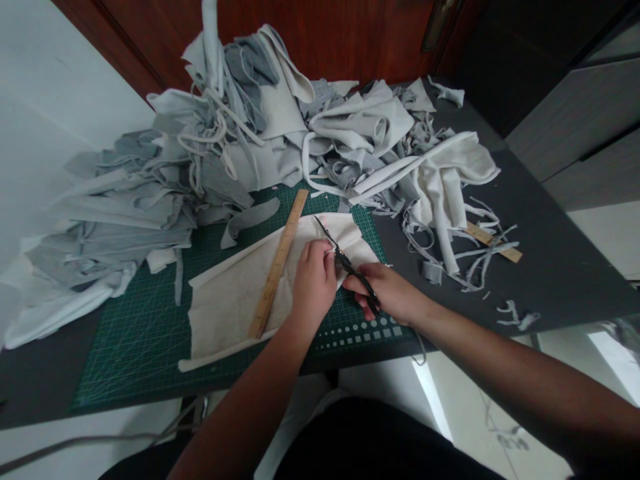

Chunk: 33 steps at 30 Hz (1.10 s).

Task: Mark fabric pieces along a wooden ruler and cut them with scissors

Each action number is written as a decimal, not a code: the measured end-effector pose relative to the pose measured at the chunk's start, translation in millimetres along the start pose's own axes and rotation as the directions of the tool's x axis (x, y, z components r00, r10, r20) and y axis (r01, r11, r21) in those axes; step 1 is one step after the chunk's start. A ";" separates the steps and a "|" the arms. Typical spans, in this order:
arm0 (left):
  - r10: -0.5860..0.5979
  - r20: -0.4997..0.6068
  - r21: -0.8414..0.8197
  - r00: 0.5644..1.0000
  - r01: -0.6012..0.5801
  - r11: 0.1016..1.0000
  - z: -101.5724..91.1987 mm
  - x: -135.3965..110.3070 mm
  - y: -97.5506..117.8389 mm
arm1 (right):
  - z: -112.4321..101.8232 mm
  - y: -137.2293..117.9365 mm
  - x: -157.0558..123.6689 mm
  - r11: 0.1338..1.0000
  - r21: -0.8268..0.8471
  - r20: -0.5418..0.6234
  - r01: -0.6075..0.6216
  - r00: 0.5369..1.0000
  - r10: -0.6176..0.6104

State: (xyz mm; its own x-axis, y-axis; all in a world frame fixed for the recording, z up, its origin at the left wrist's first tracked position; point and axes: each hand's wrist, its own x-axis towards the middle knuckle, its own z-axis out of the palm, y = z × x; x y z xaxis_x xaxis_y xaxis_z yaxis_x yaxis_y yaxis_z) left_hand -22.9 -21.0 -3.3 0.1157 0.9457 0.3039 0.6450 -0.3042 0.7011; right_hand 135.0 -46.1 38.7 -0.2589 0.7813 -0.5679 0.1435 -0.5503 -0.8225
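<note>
Head view: our R hand point(384, 291) grip wraps round black scissors point(345, 261), blades over cream cloth point(227, 293). L hand point(315, 275) grip, fingertips together, seems to pinch cloth nr blades, prob. to steady it. Cloth lies on green mat point(131, 347), we'd guess sparing worktop point(555, 267); wooden ruler point(278, 267) lies across, maybe as wt.

Cloth-cutting workspace, possibly in a home. Dark table point(555, 273) with green gridded cutting mat point(135, 347), wooden ruler point(279, 264) and scissors point(344, 261); grey and white fabric scraps point(367, 123) heaped far and left. Wooden door point(360, 40), far; grey-fronted cabinet point(575, 127), far right; pale floor point(473, 400), near right.
</note>
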 end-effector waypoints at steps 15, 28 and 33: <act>-0.059 0.034 0.067 0.998 0.057 0.996 -2.8 -1.4 1.9 | -1.9 -1.6 12.6 1.000 -0.010 0.003 0.020 1.000 -0.020; -0.065 0.074 0.103 0.995 0.057 0.993 -3.2 -4.8 4.9 | 1.7 -10.5 20.6 1.000 0.010 -0.021 0.028 0.999 -0.028; -0.066 0.058 0.069 0.996 0.062 0.996 -3.7 -5.4 5.1 | 1.0 -11.1 21.0 0.999 0.033 -0.023 0.033 0.999 -0.033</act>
State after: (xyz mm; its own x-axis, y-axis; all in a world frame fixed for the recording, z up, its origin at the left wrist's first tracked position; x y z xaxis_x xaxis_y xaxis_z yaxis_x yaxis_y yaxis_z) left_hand -23.1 -28.0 1.1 0.1168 0.9687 0.2191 0.7018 -0.2366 0.6720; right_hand 127.1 -23.9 35.9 -0.2411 0.8055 -0.5414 0.1036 -0.5333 -0.8396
